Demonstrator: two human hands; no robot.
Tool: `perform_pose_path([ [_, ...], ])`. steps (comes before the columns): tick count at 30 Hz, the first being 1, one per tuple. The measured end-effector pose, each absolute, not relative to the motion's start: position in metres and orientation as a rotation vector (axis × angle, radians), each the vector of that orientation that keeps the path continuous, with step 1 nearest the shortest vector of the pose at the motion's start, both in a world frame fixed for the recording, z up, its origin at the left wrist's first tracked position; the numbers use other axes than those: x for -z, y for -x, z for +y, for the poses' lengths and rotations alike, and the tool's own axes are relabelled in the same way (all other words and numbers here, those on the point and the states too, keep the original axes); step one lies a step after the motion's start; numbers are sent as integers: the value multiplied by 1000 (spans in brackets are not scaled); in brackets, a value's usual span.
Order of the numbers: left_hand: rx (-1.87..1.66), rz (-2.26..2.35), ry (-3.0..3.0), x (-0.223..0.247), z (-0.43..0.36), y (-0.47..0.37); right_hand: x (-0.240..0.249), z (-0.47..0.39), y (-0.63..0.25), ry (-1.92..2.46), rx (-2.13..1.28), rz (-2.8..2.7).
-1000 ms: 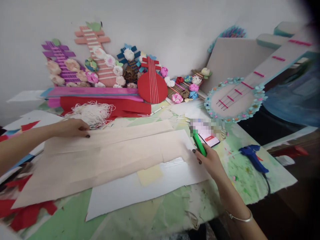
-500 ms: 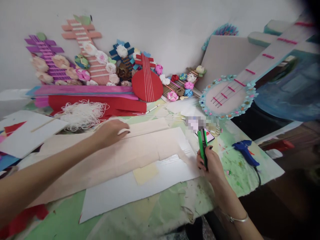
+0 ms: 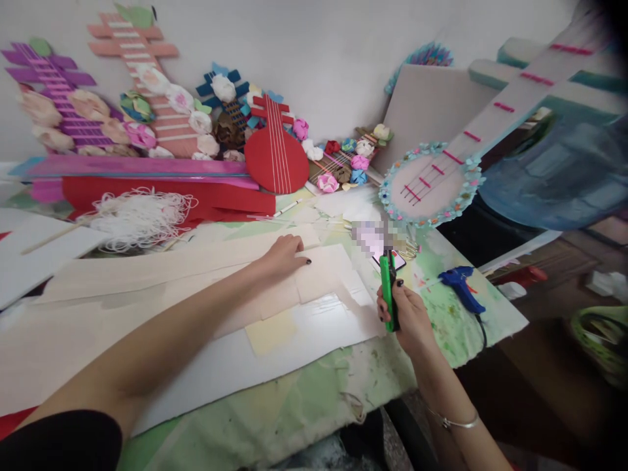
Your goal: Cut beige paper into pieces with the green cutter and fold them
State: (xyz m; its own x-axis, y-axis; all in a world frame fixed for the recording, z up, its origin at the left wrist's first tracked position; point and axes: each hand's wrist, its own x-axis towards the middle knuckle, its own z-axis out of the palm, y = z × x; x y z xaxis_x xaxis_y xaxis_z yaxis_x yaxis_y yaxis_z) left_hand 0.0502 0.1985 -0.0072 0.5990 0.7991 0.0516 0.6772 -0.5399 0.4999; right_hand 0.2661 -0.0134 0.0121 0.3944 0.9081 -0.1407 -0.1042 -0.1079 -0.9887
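Observation:
My right hand (image 3: 405, 314) is wrapped round a green and black utility knife (image 3: 386, 288), held upright by the right end of a white board (image 3: 318, 330). Pale cream sheets (image 3: 44, 333) lie across the board, with a small yellow patch (image 3: 272, 333) near its front edge. My left hand (image 3: 284, 258) is over the right part of the cream sheets, thumb and bent fingers apart and nothing visible between them. I cannot tell whether its fingertips touch the sheet.
A blue glue gun (image 3: 461, 288) lies at the table's right, near a phone (image 3: 392, 260). Behind the sheets are white string (image 3: 142, 219), red sheets (image 3: 220, 203) and a round red lute-shaped craft (image 3: 277, 160). A larger flower-rimmed lute shape (image 3: 432, 183) leans at right.
My left hand has moved right along the cream sheets, bringing the forearm further across them. My right hand still grips the knife. The whole view has shifted a little.

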Motion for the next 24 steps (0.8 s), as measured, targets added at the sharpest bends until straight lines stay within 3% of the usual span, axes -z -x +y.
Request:
perform_pose_path([
  [9,-429,1124,-2216,-1,195,-46,-13,6,-253,1535,-1203,-993],
  [24,-448,1026,-2237,1,199,-50,-16,4,-246,1602,-1266,-883],
])
